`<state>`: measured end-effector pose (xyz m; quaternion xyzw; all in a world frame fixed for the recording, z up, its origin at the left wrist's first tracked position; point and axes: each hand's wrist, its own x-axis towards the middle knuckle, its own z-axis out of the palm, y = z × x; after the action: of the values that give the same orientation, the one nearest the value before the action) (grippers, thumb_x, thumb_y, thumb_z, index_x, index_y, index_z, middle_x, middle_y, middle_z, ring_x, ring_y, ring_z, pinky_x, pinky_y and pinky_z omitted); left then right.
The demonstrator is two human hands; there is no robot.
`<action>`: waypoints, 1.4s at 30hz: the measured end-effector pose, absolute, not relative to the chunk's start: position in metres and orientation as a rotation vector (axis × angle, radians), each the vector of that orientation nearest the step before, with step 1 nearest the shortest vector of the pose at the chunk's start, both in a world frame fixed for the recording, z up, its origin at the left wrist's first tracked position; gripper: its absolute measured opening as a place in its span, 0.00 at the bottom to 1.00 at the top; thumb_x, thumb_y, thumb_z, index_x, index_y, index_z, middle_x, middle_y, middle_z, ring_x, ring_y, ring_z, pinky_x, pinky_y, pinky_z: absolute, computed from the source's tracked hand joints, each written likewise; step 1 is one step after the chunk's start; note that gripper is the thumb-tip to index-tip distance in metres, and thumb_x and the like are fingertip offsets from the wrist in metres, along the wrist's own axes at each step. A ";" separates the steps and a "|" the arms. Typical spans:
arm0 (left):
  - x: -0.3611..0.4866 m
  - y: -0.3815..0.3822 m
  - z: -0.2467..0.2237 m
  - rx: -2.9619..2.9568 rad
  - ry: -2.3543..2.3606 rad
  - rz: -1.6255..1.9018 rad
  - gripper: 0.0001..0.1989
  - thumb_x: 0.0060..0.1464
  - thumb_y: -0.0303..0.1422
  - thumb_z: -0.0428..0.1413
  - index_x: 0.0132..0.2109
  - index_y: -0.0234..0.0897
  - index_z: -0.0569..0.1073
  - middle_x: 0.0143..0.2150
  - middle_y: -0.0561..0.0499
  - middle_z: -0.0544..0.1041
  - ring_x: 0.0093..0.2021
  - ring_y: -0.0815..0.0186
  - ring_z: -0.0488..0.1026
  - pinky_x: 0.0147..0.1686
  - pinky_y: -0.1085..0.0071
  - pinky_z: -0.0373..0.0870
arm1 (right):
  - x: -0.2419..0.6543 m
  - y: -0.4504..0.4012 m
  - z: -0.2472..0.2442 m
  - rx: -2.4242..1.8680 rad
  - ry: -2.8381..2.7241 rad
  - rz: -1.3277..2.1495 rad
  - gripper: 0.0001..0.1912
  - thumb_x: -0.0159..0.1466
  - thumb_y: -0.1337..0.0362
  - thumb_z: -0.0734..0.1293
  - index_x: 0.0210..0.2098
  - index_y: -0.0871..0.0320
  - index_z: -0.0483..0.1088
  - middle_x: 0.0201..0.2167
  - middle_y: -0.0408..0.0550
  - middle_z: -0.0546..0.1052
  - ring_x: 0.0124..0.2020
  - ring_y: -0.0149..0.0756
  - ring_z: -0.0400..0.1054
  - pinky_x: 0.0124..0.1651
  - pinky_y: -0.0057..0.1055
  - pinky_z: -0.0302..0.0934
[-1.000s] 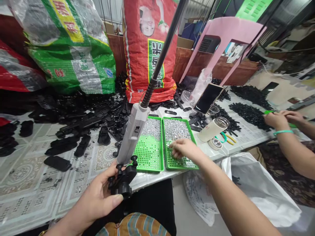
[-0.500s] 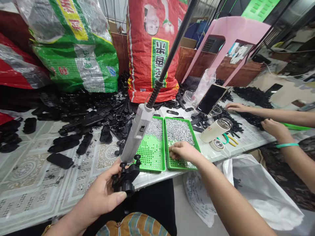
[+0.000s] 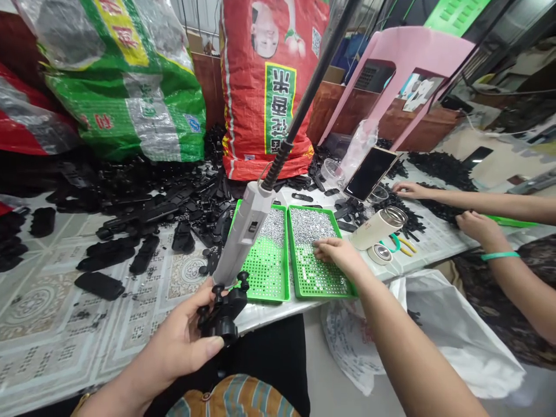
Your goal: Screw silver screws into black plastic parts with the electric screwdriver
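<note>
Black assembly (image 3: 223, 321) sitting in left hand (image 3: 178, 344), lower left of centre, fingers curling around it, right hand (image 3: 343, 258) hovering over right green tray (image 3: 310, 285), near centre, half-bent fingers' hold being unclear

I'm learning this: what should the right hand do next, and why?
Probably pinch one of the small metal pieces from the right green tray, unless one is already hidden in the fingertips: the right hand curls over that tray, while the left hand holds a black plastic part.

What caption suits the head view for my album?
Left hand holding black parts, right hand over a green tray of silvery pieces.
</note>
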<state>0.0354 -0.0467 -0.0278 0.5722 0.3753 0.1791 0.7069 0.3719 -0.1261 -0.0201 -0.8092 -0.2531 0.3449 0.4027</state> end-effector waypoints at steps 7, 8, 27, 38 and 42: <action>0.044 -0.056 -0.017 1.193 0.860 0.484 0.33 0.28 0.45 0.65 0.46 0.39 0.74 0.58 0.44 0.66 0.61 0.41 0.52 0.61 0.51 0.44 | 0.370 -0.134 -0.006 -2.088 -0.689 0.939 0.08 0.50 0.67 0.63 0.28 0.62 0.72 0.20 0.49 0.76 0.20 0.32 0.69 0.27 0.29 0.65; 0.044 -0.057 -0.017 1.186 0.861 0.490 0.33 0.28 0.45 0.65 0.46 0.39 0.74 0.58 0.44 0.67 0.61 0.42 0.52 0.61 0.51 0.44 | 0.366 -0.136 -0.008 -2.104 -0.697 1.012 0.06 0.48 0.67 0.64 0.24 0.63 0.72 0.17 0.49 0.75 0.18 0.32 0.68 0.24 0.30 0.64; 0.091 -0.064 0.003 1.151 0.261 0.231 0.24 0.42 0.38 0.60 0.49 0.39 0.71 0.54 0.46 0.67 0.53 0.53 0.64 0.53 0.60 0.59 | 0.260 -0.140 0.035 -1.362 -1.023 1.011 0.24 0.56 0.56 0.66 0.51 0.51 0.63 0.37 0.46 0.73 0.40 0.36 0.68 0.43 0.37 0.62; 0.099 -0.082 -0.003 0.798 0.594 0.140 0.17 0.45 0.36 0.59 0.43 0.34 0.70 0.42 0.45 0.73 0.33 0.64 0.73 0.38 0.66 0.68 | 0.275 -0.158 0.049 -1.360 -0.583 0.291 0.10 0.54 0.65 0.66 0.36 0.57 0.68 0.25 0.42 0.71 0.27 0.31 0.65 0.32 0.31 0.60; 0.099 -0.076 -0.006 0.638 0.731 0.224 0.14 0.51 0.39 0.55 0.41 0.33 0.70 0.43 0.44 0.74 0.32 0.68 0.73 0.38 0.67 0.69 | 0.287 -0.151 0.035 -1.383 -0.579 0.076 0.12 0.56 0.58 0.65 0.34 0.60 0.69 0.14 0.38 0.66 0.17 0.30 0.61 0.24 0.30 0.56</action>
<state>0.0992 -0.0763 -0.0064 0.3061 0.3507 0.1072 0.8786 0.2872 -0.1512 0.0346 -0.6284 -0.2631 0.0346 0.7312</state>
